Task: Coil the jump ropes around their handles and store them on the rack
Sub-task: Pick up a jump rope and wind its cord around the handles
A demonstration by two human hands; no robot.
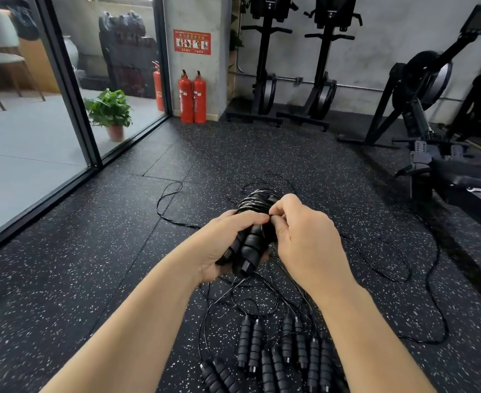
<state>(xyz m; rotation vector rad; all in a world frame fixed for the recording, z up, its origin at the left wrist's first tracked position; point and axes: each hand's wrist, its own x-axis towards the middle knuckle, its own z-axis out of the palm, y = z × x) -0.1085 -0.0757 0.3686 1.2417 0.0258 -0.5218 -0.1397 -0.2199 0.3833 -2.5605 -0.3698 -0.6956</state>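
My left hand point(228, 242) grips a pair of black foam jump-rope handles point(248, 248), held side by side, with thin black rope coiled point(257, 201) around their far ends. My right hand point(301, 236) pinches the rope at the coil's near edge, fingertips meeting my left fingers. Loose rope point(168, 199) trails from the bundle over the floor to the left and right. Several more black handles point(279, 355) with tangled ropes lie on the floor below my wrists. No rack is identifiable in view.
Speckled black rubber floor point(92, 265) all round. Glass wall with dark frame point(72, 109) at left, potted plant point(110, 114) behind it. Two red fire extinguishers point(192, 97) stand by a pillar. Rowing machines point(420, 109) stand at the back and right.
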